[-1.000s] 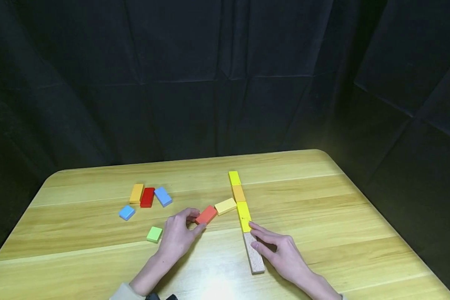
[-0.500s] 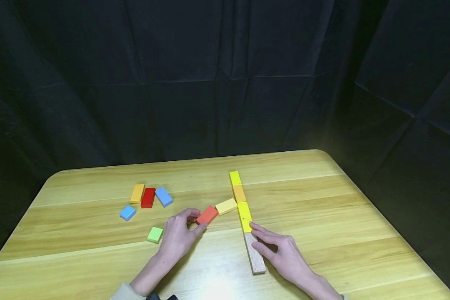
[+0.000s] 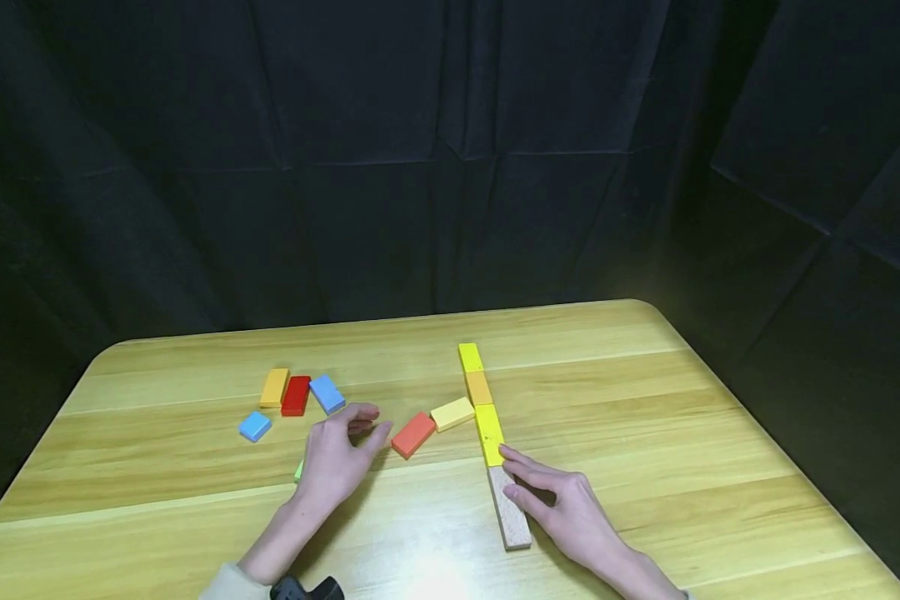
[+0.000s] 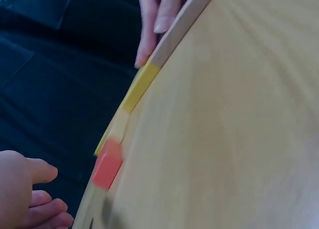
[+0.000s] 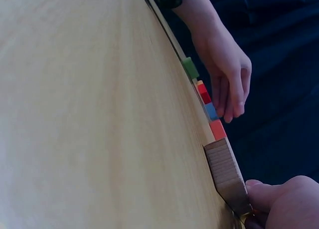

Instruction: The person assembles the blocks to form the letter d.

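Coral-red block: placed, five others apart

On the bench, it lies at 8 o'clock of the cream block, which meets the row of yellow, orange and grey blocks. This part seems done; five loose blocks, between 8 and 10 o'clock, are probably left. The left grip is empty, thumb and fingers apart; the right grip rests on the row, not clamped.

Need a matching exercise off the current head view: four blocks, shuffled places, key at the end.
1. coral block
2. green block
3. speckled beige block
4. dark red block

A. at the near end of the straight row
B. between an orange block and a blue block
C. next to the pale yellow block
D. mostly hidden by the left hand

Pairs: 1-C, 2-D, 3-A, 4-B
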`<state>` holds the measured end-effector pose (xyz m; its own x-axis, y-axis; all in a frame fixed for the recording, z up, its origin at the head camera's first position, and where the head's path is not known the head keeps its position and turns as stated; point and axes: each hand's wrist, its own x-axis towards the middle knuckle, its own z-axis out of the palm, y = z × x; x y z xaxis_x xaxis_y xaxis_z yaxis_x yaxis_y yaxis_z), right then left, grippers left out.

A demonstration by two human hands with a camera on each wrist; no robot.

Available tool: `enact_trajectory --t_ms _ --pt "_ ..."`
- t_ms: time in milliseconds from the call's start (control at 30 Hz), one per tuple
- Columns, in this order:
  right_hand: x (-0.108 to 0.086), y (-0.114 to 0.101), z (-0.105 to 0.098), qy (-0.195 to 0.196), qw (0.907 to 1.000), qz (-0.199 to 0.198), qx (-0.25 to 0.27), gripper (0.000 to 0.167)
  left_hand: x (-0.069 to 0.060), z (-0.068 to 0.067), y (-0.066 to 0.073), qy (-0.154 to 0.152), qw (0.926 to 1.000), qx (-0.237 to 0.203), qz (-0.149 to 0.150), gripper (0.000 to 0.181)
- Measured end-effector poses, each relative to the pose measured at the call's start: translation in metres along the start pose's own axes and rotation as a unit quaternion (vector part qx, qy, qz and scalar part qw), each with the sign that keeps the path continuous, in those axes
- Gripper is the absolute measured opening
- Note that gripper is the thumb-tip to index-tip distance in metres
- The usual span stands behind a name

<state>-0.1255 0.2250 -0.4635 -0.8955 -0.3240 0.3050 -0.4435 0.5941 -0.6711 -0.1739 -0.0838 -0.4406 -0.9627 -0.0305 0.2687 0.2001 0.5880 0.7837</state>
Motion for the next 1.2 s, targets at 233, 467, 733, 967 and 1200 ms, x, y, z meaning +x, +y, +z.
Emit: enact_trajectory --t_ms 233,467,733,967,1200 --pt "0.000 0.001 0.000 -0.002 1.0000 0.001 0.000 0.036 0.008 -0.028 -0.021 0.031 0.9989 0.024 -0.028 0.026" --pt "-0.001 0.000 0.000 -0.002 1.0000 0.004 -0.002 0.037 0.016 -0.047 -0.039 0.048 0.9963 0.039 -0.059 0.033" --pt "-0.001 -0.001 0.001 -0.004 0.9999 0.011 -0.001 0.037 0.020 -0.055 -0.052 0.090 0.9922 0.038 -0.077 0.040" --pt "-0.001 0.000 0.001 -0.002 1.0000 0.005 -0.002 0.036 0.021 -0.061 -0.058 0.108 0.9904 0.046 -0.074 0.039" --pt "-0.001 0.000 0.001 0.001 1.0000 -0.001 -0.003 0.036 0.022 -0.064 -0.064 0.118 0.9887 0.063 -0.066 0.036"
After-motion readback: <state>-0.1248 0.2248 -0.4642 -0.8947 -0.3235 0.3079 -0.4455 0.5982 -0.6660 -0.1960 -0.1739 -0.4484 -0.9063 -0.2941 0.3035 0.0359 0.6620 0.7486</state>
